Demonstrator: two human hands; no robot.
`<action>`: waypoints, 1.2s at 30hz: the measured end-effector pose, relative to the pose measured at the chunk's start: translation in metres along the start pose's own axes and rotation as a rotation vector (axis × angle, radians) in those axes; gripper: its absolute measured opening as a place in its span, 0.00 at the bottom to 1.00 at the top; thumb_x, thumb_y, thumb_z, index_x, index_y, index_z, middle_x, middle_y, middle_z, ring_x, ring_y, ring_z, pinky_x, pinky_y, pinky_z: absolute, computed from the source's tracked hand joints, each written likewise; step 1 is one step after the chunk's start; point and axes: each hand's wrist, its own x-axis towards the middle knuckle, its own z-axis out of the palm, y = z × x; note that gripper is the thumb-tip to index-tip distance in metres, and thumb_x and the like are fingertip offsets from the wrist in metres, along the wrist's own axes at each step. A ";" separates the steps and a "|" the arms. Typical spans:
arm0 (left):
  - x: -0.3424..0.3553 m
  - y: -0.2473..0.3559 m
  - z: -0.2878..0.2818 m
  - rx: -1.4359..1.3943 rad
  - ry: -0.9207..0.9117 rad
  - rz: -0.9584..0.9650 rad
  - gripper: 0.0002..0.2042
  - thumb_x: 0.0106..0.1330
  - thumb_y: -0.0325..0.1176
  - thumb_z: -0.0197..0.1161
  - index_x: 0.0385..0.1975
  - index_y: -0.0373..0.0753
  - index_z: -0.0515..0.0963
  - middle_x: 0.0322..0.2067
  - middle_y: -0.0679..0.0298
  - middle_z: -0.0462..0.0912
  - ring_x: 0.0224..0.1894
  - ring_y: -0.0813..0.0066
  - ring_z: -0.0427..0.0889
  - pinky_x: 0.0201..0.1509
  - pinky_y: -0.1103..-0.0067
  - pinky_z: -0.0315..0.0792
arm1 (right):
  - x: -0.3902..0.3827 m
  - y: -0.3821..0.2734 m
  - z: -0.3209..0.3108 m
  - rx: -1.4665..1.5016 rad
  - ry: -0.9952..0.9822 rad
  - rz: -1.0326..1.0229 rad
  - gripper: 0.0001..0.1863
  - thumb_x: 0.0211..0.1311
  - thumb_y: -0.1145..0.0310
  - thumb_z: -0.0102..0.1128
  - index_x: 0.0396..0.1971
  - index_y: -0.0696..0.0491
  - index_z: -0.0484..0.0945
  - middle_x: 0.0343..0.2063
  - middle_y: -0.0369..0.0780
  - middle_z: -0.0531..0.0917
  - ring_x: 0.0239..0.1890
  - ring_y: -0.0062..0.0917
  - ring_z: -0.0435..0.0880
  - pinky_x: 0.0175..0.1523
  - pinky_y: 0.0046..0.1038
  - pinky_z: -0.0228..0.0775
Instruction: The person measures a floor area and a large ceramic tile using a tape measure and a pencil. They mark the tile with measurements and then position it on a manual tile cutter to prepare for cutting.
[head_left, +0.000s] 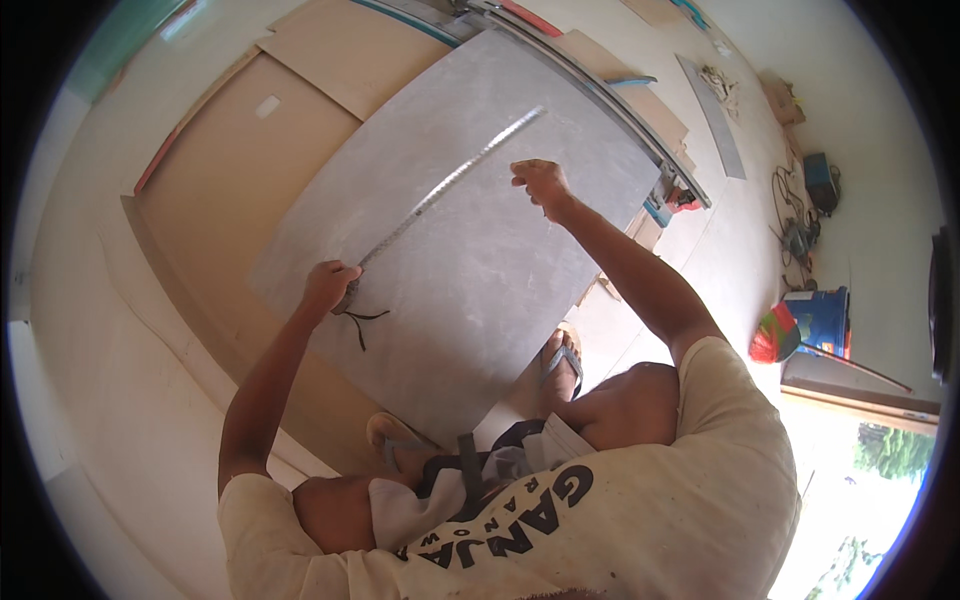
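Observation:
A large grey tile [460, 300] lies on the floor in front of me. My left hand [331, 284] grips a tape measure [349, 298] with a dark strap trailing from it. Its metal blade [462, 172] extends diagonally up and to the right across the tile. My right hand [540, 184] hovers beside the blade's far part, fingers curled and closed; whether anything is in them I cannot make out.
Brown boards [200, 170] lie under and left of the tile. A metal rail [600, 90] runs along its far edge. At the right are a teal case [818, 183], cables, a blue bucket [818, 310], a broom [775, 335] and a bright doorway [850, 500].

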 end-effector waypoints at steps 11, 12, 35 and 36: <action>0.008 0.005 0.009 -0.025 -0.043 -0.031 0.17 0.58 0.43 0.64 0.20 0.33 0.76 0.17 0.65 0.72 0.23 0.76 0.68 0.30 0.75 0.64 | 0.035 0.073 -0.058 -0.448 0.038 -0.189 0.14 0.55 0.61 0.58 0.35 0.53 0.85 0.30 0.39 0.87 0.33 0.25 0.85 0.41 0.29 0.75; 0.007 0.005 0.008 -0.015 -0.040 -0.033 0.17 0.59 0.42 0.64 0.20 0.33 0.76 0.17 0.66 0.71 0.22 0.77 0.67 0.30 0.75 0.64 | 0.034 0.073 -0.060 -0.458 0.036 -0.174 0.15 0.57 0.62 0.58 0.39 0.54 0.84 0.31 0.39 0.86 0.35 0.24 0.84 0.43 0.28 0.74; 0.000 -0.004 0.018 -0.025 -0.098 -0.063 0.18 0.59 0.41 0.64 0.16 0.34 0.72 0.16 0.68 0.68 0.22 0.79 0.65 0.28 0.75 0.62 | 0.031 0.124 -0.118 -0.642 0.142 -0.102 0.14 0.58 0.62 0.57 0.40 0.52 0.84 0.29 0.39 0.86 0.33 0.21 0.84 0.40 0.26 0.75; -0.001 -0.004 0.018 -0.022 -0.100 -0.078 0.17 0.59 0.41 0.64 0.17 0.34 0.72 0.16 0.68 0.68 0.22 0.79 0.65 0.28 0.75 0.62 | 0.031 0.124 -0.117 -0.644 0.139 -0.125 0.14 0.58 0.62 0.57 0.40 0.52 0.84 0.29 0.39 0.86 0.32 0.21 0.84 0.40 0.27 0.75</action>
